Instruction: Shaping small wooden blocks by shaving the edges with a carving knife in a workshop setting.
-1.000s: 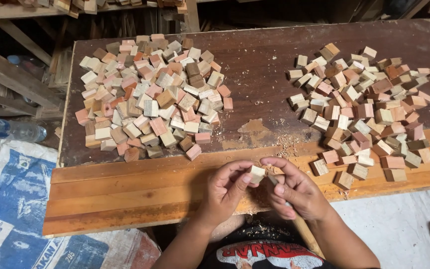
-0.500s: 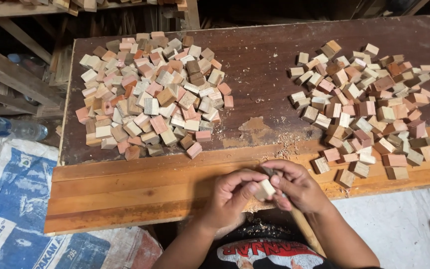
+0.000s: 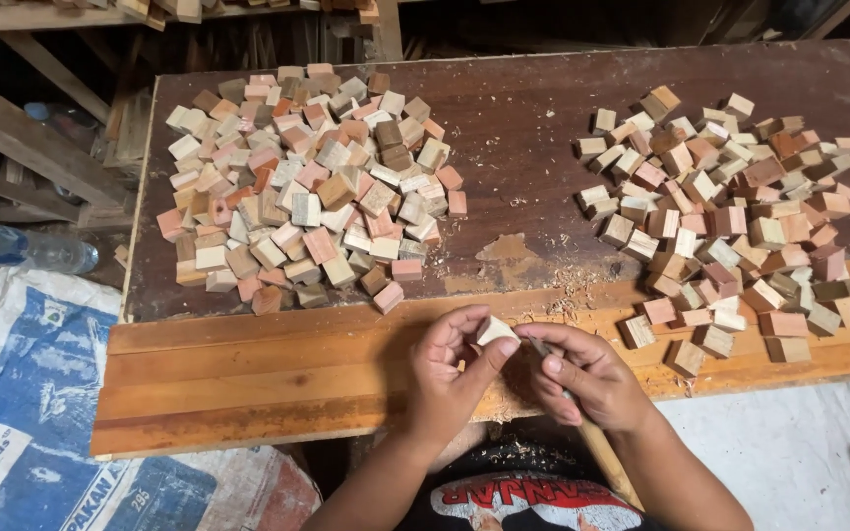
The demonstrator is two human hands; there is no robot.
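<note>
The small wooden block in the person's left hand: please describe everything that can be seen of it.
The small wooden block is a pale, cream-coloured piece that looks like raw, unfinished wood, lighter than many of the pink and brown pieces in the heaps. It seems roughly cube-shaped, with flat faces. The left hand pinches it between thumb and fingertips and holds it tilted just above the near orange-brown plank. The right hand is close beside it; whether it touches the block cannot be told. Its lower side is hidden by the fingers.

Lower left of the frame: white woven sack (image 3: 46,413) with blue printing, flat on the floor; perhaps a feed bag.
</note>
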